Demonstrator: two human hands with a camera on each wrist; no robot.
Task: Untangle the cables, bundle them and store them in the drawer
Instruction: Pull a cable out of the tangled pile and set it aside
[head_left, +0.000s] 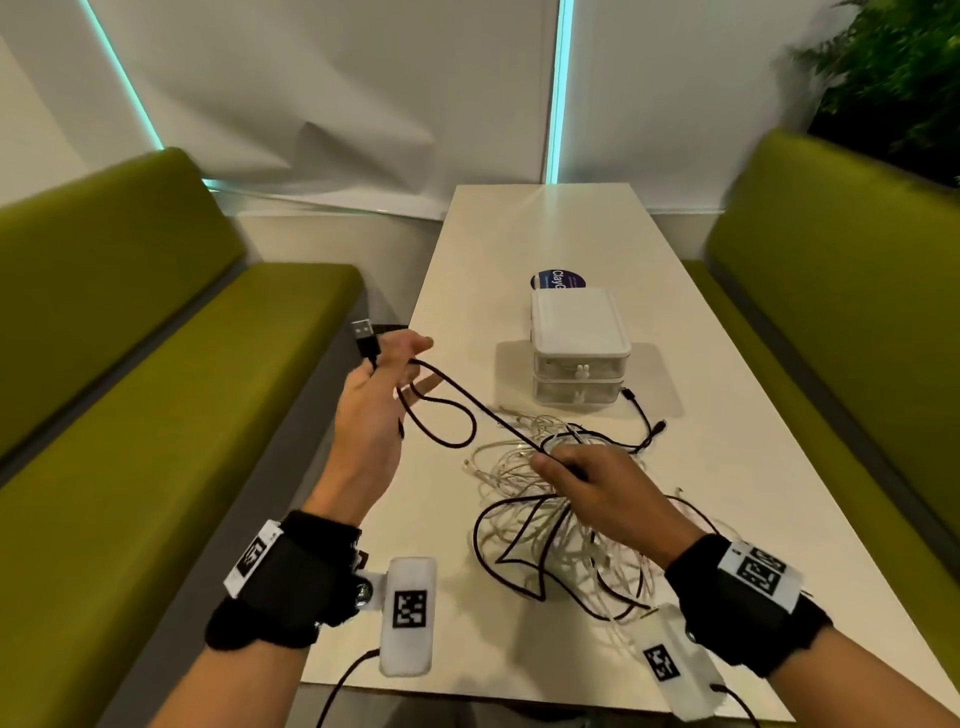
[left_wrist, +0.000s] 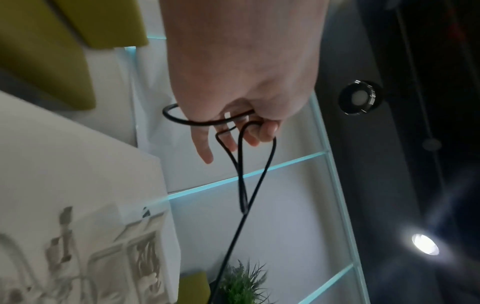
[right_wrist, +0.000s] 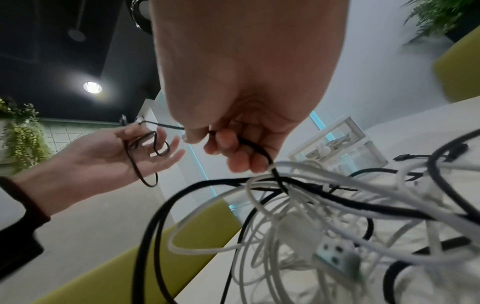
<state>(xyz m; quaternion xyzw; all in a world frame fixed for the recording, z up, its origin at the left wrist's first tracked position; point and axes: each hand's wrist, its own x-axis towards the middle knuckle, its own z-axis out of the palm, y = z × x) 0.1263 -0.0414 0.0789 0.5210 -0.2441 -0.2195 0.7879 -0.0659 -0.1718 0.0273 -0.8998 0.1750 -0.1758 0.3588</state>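
Observation:
My left hand (head_left: 387, 387) is raised over the table's left edge, palm up. It holds a black cable (head_left: 478, 406) whose USB plug (head_left: 362, 332) sticks up by the thumb. A couple of loops of the cable hang round its spread fingers (right_wrist: 166, 160). The cable runs taut to my right hand (head_left: 597, 483), which pinches it just above a tangle of white and black cables (head_left: 561, 540) on the table. In the right wrist view the cable (right_wrist: 262, 153) leaves my curled fingers and dives into the tangle (right_wrist: 311, 205). A white two-drawer box (head_left: 576, 353) stands behind the tangle, both drawers pushed in.
The white table (head_left: 519, 234) is long and narrow, with green benches on the left (head_left: 156, 415) and right (head_left: 831, 286). A round blue sticker (head_left: 557, 279) lies behind the box. A loose black cable end (head_left: 644, 418) lies beside the box. A plant (head_left: 893, 78) stands at the far right.

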